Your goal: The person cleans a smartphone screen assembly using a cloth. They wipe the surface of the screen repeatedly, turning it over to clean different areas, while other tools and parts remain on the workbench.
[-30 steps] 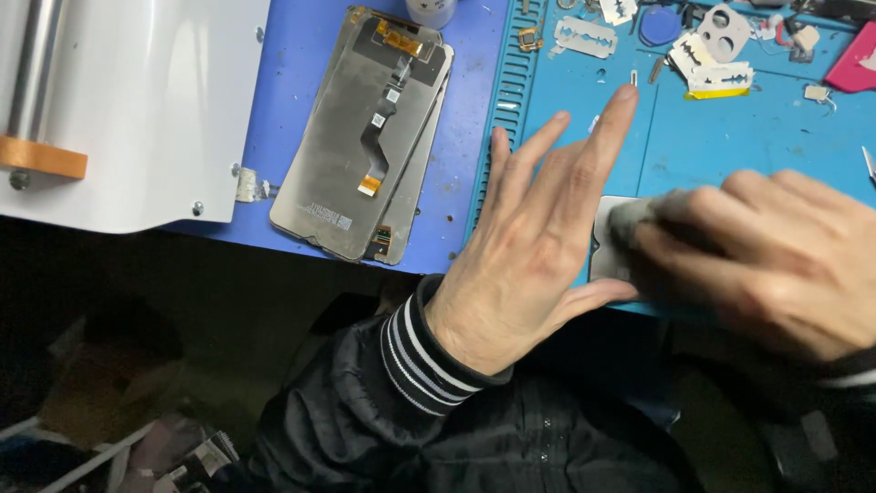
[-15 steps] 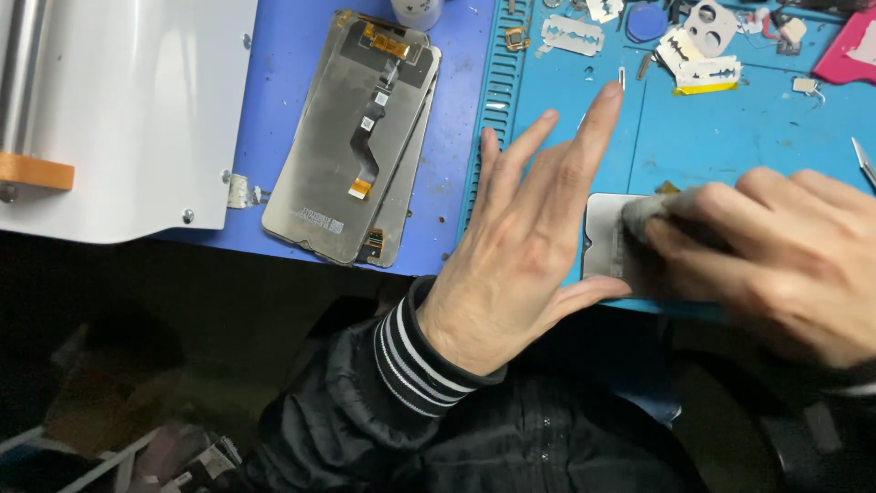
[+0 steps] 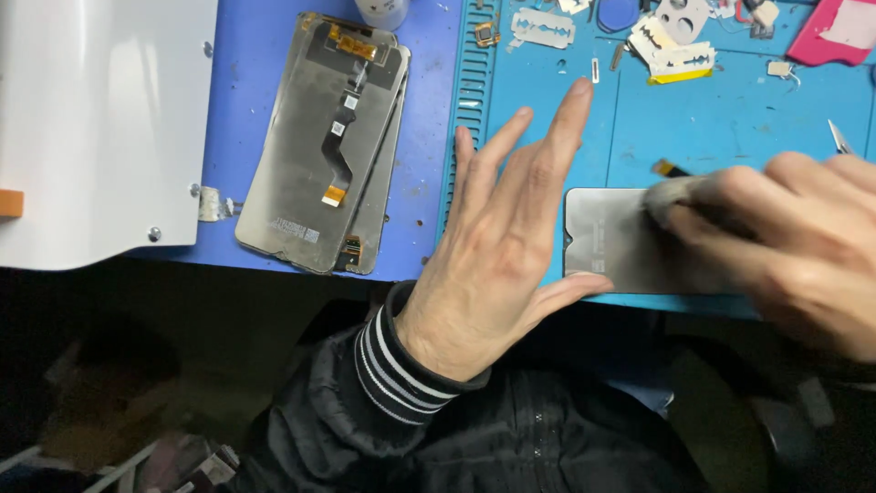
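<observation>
A grey phone screen panel (image 3: 607, 242) lies flat on the blue work mat (image 3: 730, 128) near its front edge. My left hand (image 3: 502, 237) rests flat beside it with fingers spread, the thumb against the panel's lower left edge. My right hand (image 3: 794, 246) presses a small grey cloth pad (image 3: 675, 196) onto the panel's top surface; the hand hides the panel's right part.
Two stacked screen assemblies (image 3: 324, 146) with orange flex cables lie on the darker blue surface to the left. A white machine housing (image 3: 100, 128) fills the far left. Razor blades (image 3: 543, 27), a pink card (image 3: 844, 32) and small parts sit along the mat's back.
More of the panel's left part shows now, as my right hand and the pad have slid right across it. My left hand stays pressed beside it.
</observation>
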